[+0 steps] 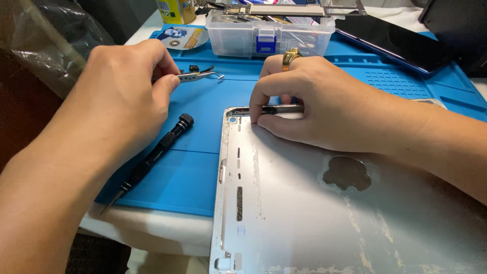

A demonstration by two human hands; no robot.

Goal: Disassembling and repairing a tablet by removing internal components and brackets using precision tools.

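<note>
Pinching a thin dark strip (278, 109) at the far edge of the silver shell (314, 213), the right hand (309, 109) has its fingers closed on it. Left hand (124, 94) grips tweezers (200, 76), fingers closed, over the blue mat (203, 167). Seating the strip well likely needs even pressure. 1 screwdriver (152, 157) lies left.

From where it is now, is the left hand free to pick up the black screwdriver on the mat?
Probably not at once: the left hand already holds tweezers. The black screwdriver lies uncovered on the blue mat just below that hand, so the path itself looks open.
</note>
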